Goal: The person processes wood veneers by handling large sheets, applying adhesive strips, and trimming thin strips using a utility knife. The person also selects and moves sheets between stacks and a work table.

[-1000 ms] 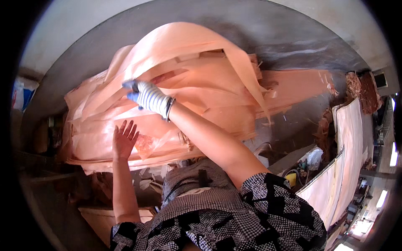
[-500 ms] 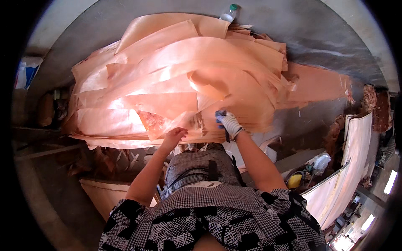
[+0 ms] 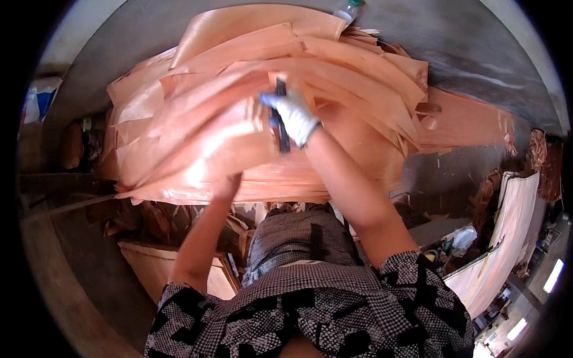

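A broad pile of thin, reddish-tan wood veneer sheets (image 3: 358,140) spreads in front of me. My right hand (image 3: 295,118), in a white glove with bluish fingertips, is closed round a long, narrow black tool (image 3: 282,137) above the middle of the pile. The tool's exact kind does not show. My bare left hand (image 3: 227,184) is at the near edge of the pile, blurred. Its fingers are hidden behind the edge of a veneer sheet (image 3: 239,152), which is smeared by motion and seems raised.
A clear bottle with a green cap (image 3: 349,11) stands at the far edge. More veneer (image 3: 462,119) lies to the right. Pale panels (image 3: 516,209) lean at the right, near a clear plastic bag (image 3: 464,240). Torn scraps (image 3: 155,221) lie below the pile's near side.
My right hand has moved up and left over the pile, and the black tool now shows plainly. A veneer sheet has shifted over my left hand's fingers. The view has shifted slightly.
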The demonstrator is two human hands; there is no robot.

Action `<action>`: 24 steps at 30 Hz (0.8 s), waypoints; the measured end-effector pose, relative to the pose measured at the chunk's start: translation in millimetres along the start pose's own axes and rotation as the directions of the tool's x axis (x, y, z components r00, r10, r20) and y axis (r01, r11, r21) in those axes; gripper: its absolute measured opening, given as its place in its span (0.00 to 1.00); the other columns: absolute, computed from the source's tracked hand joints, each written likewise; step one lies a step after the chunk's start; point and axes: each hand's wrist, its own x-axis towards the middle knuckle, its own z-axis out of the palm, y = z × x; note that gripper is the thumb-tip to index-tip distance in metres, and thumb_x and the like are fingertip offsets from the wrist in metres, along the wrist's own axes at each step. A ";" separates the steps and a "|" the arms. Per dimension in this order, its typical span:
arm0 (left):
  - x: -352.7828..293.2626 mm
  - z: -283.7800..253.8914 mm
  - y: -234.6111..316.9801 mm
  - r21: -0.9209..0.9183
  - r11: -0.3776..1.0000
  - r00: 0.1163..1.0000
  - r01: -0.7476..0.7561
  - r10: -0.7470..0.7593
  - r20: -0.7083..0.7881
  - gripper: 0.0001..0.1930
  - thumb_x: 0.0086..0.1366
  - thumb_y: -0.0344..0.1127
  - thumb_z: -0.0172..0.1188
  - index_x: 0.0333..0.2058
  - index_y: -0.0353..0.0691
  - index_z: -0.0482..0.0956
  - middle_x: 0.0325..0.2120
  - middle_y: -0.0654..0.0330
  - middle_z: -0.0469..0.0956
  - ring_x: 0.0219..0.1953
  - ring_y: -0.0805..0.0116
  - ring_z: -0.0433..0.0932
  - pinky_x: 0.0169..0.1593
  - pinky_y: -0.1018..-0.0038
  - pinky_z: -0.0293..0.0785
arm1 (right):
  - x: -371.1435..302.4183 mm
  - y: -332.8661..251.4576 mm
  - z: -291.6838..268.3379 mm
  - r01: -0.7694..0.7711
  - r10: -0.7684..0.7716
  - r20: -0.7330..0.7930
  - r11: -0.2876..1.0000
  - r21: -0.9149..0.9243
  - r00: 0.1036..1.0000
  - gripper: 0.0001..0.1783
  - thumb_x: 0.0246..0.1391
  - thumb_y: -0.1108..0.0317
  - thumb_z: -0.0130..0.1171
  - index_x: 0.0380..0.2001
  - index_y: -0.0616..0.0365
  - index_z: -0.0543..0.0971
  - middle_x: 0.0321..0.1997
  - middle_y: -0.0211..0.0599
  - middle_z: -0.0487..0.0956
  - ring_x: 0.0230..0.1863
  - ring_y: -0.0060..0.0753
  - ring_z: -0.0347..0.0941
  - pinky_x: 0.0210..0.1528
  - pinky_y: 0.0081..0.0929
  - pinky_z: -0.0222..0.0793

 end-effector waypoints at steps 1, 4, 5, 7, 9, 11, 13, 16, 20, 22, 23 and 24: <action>46.0 -6.7 -12.4 -0.067 0.987 0.962 0.147 -0.127 0.240 0.18 0.55 0.37 0.51 0.45 0.39 0.68 0.41 0.49 0.70 0.45 0.49 0.66 0.52 0.57 0.59 | 9.8 -10.3 0.1 0.078 -0.078 0.032 0.997 0.022 0.996 0.08 0.47 0.64 0.57 0.28 0.55 0.72 0.22 0.29 0.73 0.20 0.23 0.69 0.18 0.19 0.64; 99.0 -4.9 -27.1 0.337 0.940 0.957 0.049 -0.141 0.254 0.47 0.39 0.53 0.66 0.57 0.47 0.55 0.56 0.54 0.56 0.60 0.52 0.52 0.58 0.53 0.51 | -4.3 -6.5 -9.7 0.076 -0.055 0.113 0.979 -0.190 0.992 0.16 0.49 0.60 0.56 0.39 0.55 0.72 0.31 0.27 0.77 0.29 0.23 0.73 0.28 0.21 0.66; 113.4 -12.3 -19.8 0.304 0.952 0.931 0.042 -0.147 0.333 0.50 0.37 0.52 0.68 0.59 0.48 0.51 0.58 0.55 0.54 0.61 0.53 0.49 0.59 0.54 0.49 | -19.5 9.0 -25.2 0.030 -0.002 0.117 0.970 -0.243 0.993 0.15 0.49 0.60 0.56 0.38 0.55 0.74 0.31 0.28 0.77 0.28 0.22 0.72 0.26 0.19 0.65; 124.8 -1.9 -24.8 0.224 0.972 0.918 0.065 -0.147 0.369 0.54 0.35 0.49 0.70 0.60 0.49 0.47 0.59 0.57 0.52 0.61 0.53 0.49 0.60 0.56 0.48 | -45.7 59.7 -65.1 -0.172 0.174 -0.022 0.936 -0.306 0.985 0.11 0.48 0.62 0.56 0.32 0.55 0.76 0.28 0.27 0.76 0.22 0.18 0.69 0.18 0.14 0.61; 119.5 24.5 -62.6 0.154 0.987 0.974 0.036 -0.069 0.215 0.55 0.33 0.48 0.71 0.60 0.49 0.48 0.56 0.57 0.56 0.57 0.53 0.55 0.58 0.60 0.55 | -80.1 112.3 -105.5 -0.276 0.239 -0.314 0.958 -0.078 0.919 0.07 0.49 0.64 0.55 0.30 0.54 0.73 0.25 0.29 0.75 0.16 0.17 0.64 0.14 0.17 0.60; 134.0 25.7 -50.5 0.154 0.987 0.975 0.041 -0.073 0.211 0.52 0.34 0.44 0.71 0.59 0.47 0.50 0.50 0.56 0.60 0.53 0.55 0.60 0.52 0.63 0.62 | -104.7 157.4 -162.5 -0.252 0.281 -0.504 0.959 0.127 0.817 0.06 0.46 0.65 0.58 0.28 0.51 0.72 0.22 0.28 0.75 0.17 0.19 0.67 0.14 0.18 0.61; 137.5 18.8 -40.9 0.204 0.979 0.966 0.011 -0.063 0.252 0.47 0.37 0.40 0.69 0.58 0.46 0.53 0.49 0.55 0.60 0.52 0.55 0.60 0.50 0.64 0.65 | -111.6 163.0 -178.4 -0.137 0.296 -0.601 0.945 0.297 0.742 0.07 0.46 0.65 0.58 0.28 0.51 0.73 0.21 0.28 0.75 0.16 0.21 0.67 0.14 0.19 0.61; 138.9 12.1 -52.0 0.120 0.982 0.962 -0.145 0.111 0.251 0.35 0.47 0.29 0.59 0.56 0.43 0.57 0.54 0.55 0.59 0.53 0.53 0.61 0.51 0.64 0.66 | -106.0 171.5 -194.4 0.106 0.294 -0.645 0.856 0.506 0.705 0.08 0.46 0.63 0.59 0.25 0.52 0.72 0.19 0.30 0.74 0.15 0.23 0.68 0.13 0.20 0.60; 135.8 0.4 -65.4 0.020 0.988 0.967 -0.156 0.149 0.208 0.24 0.55 0.25 0.47 0.52 0.41 0.64 0.50 0.52 0.67 0.47 0.55 0.70 0.47 0.66 0.70 | -94.6 150.2 -189.3 -0.007 0.307 -0.711 0.920 0.392 0.633 0.10 0.48 0.61 0.57 0.21 0.53 0.70 0.15 0.32 0.73 0.09 0.23 0.64 0.08 0.20 0.55; 139.1 -12.3 -75.5 -0.018 0.970 0.962 -0.244 0.244 0.125 0.23 0.55 0.24 0.46 0.52 0.42 0.65 0.49 0.51 0.68 0.45 0.55 0.72 0.45 0.67 0.71 | -94.7 146.1 -192.3 -0.130 0.327 -0.691 0.938 0.322 0.644 0.11 0.49 0.61 0.56 0.21 0.54 0.70 0.14 0.32 0.72 0.07 0.23 0.62 0.06 0.20 0.53; 143.1 -20.6 -76.0 -0.018 0.975 0.961 -0.222 0.222 0.168 0.24 0.54 0.24 0.46 0.52 0.42 0.65 0.49 0.51 0.67 0.46 0.54 0.71 0.45 0.67 0.71 | -92.9 145.0 -192.3 -0.119 0.317 -0.704 0.941 0.316 0.635 0.12 0.50 0.59 0.54 0.19 0.53 0.70 0.12 0.31 0.71 0.06 0.23 0.61 0.06 0.20 0.52; 146.8 -28.2 -75.9 -0.038 0.978 0.961 -0.203 0.207 0.186 0.25 0.53 0.23 0.47 0.52 0.42 0.64 0.49 0.50 0.67 0.46 0.53 0.71 0.45 0.67 0.71 | -94.1 143.1 -194.3 -0.141 0.313 -0.708 0.946 0.293 0.632 0.12 0.50 0.59 0.54 0.19 0.53 0.69 0.11 0.31 0.71 0.06 0.23 0.61 0.06 0.20 0.52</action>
